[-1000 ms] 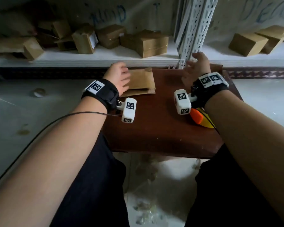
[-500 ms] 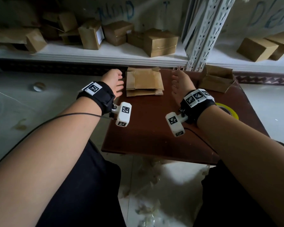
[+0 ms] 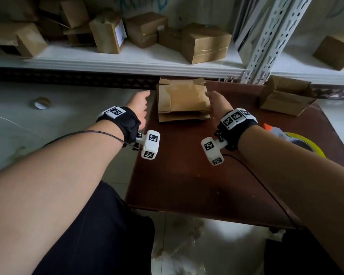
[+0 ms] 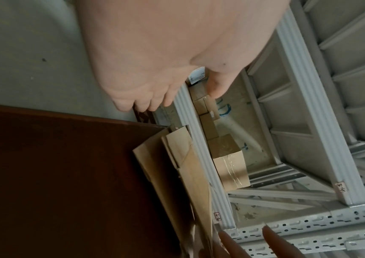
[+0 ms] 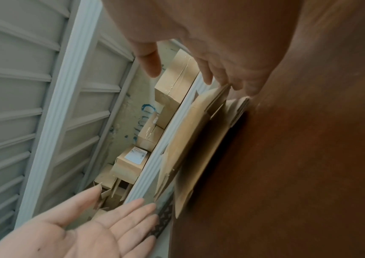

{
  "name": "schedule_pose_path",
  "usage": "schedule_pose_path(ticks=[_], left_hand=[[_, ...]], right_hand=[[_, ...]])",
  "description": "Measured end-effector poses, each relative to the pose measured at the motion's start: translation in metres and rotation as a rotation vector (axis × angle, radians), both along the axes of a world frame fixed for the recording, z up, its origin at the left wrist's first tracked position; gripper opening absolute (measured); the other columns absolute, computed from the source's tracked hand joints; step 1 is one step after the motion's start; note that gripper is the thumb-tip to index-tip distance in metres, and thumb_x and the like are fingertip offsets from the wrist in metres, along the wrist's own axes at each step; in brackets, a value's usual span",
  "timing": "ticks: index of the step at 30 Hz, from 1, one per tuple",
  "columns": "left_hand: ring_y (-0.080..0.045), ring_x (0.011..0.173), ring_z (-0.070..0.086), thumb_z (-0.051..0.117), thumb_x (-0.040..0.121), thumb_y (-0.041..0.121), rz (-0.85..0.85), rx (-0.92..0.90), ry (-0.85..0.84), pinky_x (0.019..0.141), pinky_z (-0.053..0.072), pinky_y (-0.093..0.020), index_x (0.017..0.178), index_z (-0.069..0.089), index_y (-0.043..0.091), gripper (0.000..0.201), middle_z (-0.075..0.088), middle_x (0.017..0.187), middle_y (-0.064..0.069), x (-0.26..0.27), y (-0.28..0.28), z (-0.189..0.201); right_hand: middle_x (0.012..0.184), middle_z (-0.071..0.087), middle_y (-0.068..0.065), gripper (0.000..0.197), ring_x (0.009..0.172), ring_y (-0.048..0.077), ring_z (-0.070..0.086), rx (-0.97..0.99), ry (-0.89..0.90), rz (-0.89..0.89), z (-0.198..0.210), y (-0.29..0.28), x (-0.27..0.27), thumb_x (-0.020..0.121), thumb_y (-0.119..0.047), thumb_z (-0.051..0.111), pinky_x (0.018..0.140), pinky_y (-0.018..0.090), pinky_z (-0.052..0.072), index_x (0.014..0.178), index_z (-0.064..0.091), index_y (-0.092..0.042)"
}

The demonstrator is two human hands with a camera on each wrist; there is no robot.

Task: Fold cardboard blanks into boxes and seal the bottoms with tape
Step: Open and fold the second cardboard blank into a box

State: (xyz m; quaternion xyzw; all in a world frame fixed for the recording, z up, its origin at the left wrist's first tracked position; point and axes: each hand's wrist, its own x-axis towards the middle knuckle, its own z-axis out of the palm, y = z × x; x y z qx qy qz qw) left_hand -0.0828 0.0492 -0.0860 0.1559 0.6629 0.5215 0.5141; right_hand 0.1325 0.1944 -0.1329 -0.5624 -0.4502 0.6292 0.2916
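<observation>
Upper centre, blanks: flat stack of cardboard blanks on table — unfolded.
Hands: left hand, right hand flank it, fingers loose, holding nothing.
Done: taped boxes shelved.
Left: fold, tape — tape roll right edge.

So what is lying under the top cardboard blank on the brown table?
More flat blanks stick out beneath the top blank, on the table. How many, and anything between them, is covered.
</observation>
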Motion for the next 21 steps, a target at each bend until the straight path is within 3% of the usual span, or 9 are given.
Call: schedule_pose_path(ticks=[3, 7, 11, 12, 13, 14, 15, 18, 21], left_hand=[[-0.024, 0.16, 0.006, 0.043, 0.106, 0.048, -0.036, 0.011, -0.045, 0.128, 0.002, -0.042, 0.165, 0.013, 0.009, 0.077, 0.011, 0.173, -0.009, 0.002, 0.003, -0.006], [-0.024, 0.16, 0.008, 0.039, 0.108, 0.044, -0.125, 0.055, -0.077, 0.128, 0.006, -0.039, 0.165, 0.012, 0.007, 0.073, 0.012, 0.173, -0.009, 0.015, 0.004, -0.005], [-0.025, 0.159, 0.018, 0.041, 0.109, 0.037, -0.121, 0.069, -0.032, 0.128, 0.014, -0.039, 0.163, 0.021, 0.007, 0.065, 0.022, 0.171, -0.006, 0.02, 0.007, -0.005], [-0.025, 0.153, 0.031, 0.043, 0.108, 0.032, -0.098, 0.076, -0.031, 0.124, 0.023, -0.037, 0.158, 0.035, 0.008, 0.056, 0.038, 0.164, -0.004, 0.019, 0.007, -0.006], [-0.023, 0.136, 0.048, 0.043, 0.108, 0.022, -0.082, 0.088, -0.021, 0.114, 0.036, -0.032, 0.144, 0.053, 0.009, 0.039, 0.06, 0.145, -0.001, 0.019, 0.006, -0.007], [-0.02, 0.116, 0.055, 0.042, 0.107, 0.011, -0.071, 0.108, -0.014, 0.101, 0.043, -0.027, 0.124, 0.063, 0.011, 0.027, 0.07, 0.121, -0.001, 0.018, 0.004, -0.008], [-0.02, 0.112, 0.056, 0.039, 0.107, 0.001, -0.07, 0.129, -0.001, 0.1, 0.045, -0.027, 0.117, 0.064, 0.009, 0.029, 0.069, 0.115, -0.004, 0.02, 0.002, -0.007], [-0.03, 0.146, 0.044, 0.039, 0.107, -0.005, -0.117, 0.204, 0.066, 0.124, 0.029, -0.038, 0.148, 0.049, -0.002, 0.042, 0.049, 0.154, -0.02, 0.034, -0.014, 0.008], [-0.032, 0.144, 0.048, 0.045, 0.107, -0.001, -0.106, 0.283, 0.105, 0.119, 0.034, -0.036, 0.147, 0.052, -0.002, 0.04, 0.053, 0.15, -0.021, 0.046, -0.026, 0.026]], right_hand=[[0.136, 0.058, 0.006, 0.07, 0.115, 0.025, 0.054, -0.006, -0.079, -0.043, 0.039, -0.045, -0.016, 0.09, -0.05, 0.064, 0.093, 0.039, 0.041, 0.148, 0.051, -0.013], [0.128, 0.058, 0.01, 0.056, 0.114, 0.028, 0.057, 0.058, -0.143, -0.069, 0.037, -0.045, -0.016, 0.1, -0.036, 0.062, 0.088, 0.032, 0.04, 0.147, 0.052, -0.007], [0.143, 0.062, 0.009, 0.046, 0.129, 0.026, 0.06, 0.133, -0.171, -0.084, 0.041, -0.049, -0.014, 0.103, -0.025, 0.061, 0.088, 0.029, 0.047, 0.146, 0.057, -0.01], [0.143, 0.062, 0.009, 0.045, 0.129, 0.025, 0.06, 0.13, -0.163, -0.105, 0.042, -0.051, -0.012, 0.104, -0.02, 0.059, 0.086, 0.025, 0.047, 0.148, 0.055, -0.01], [0.143, 0.061, 0.009, 0.045, 0.13, 0.025, 0.06, 0.132, -0.159, -0.126, 0.043, -0.052, -0.009, 0.105, -0.013, 0.056, 0.084, 0.021, 0.046, 0.149, 0.053, -0.01], [0.143, 0.061, 0.008, 0.045, 0.131, 0.025, 0.06, 0.142, -0.167, -0.132, 0.044, -0.053, -0.005, 0.105, -0.007, 0.053, 0.083, 0.019, 0.045, 0.15, 0.052, -0.009], [0.144, 0.061, 0.008, 0.046, 0.131, 0.025, 0.06, 0.155, -0.177, -0.136, 0.045, -0.056, -0.001, 0.104, -0.003, 0.051, 0.085, 0.02, 0.046, 0.15, 0.052, -0.01], [0.144, 0.062, 0.008, 0.05, 0.127, 0.023, 0.062, 0.184, -0.166, -0.178, 0.054, -0.067, 0.015, 0.103, -0.006, 0.054, 0.092, 0.023, 0.048, 0.152, 0.051, -0.015], [0.137, 0.067, 0.005, 0.054, 0.115, 0.019, 0.067, 0.206, -0.105, -0.22, 0.069, -0.08, 0.029, 0.099, -0.018, 0.069, 0.082, 0.02, 0.05, 0.151, 0.053, -0.017]])
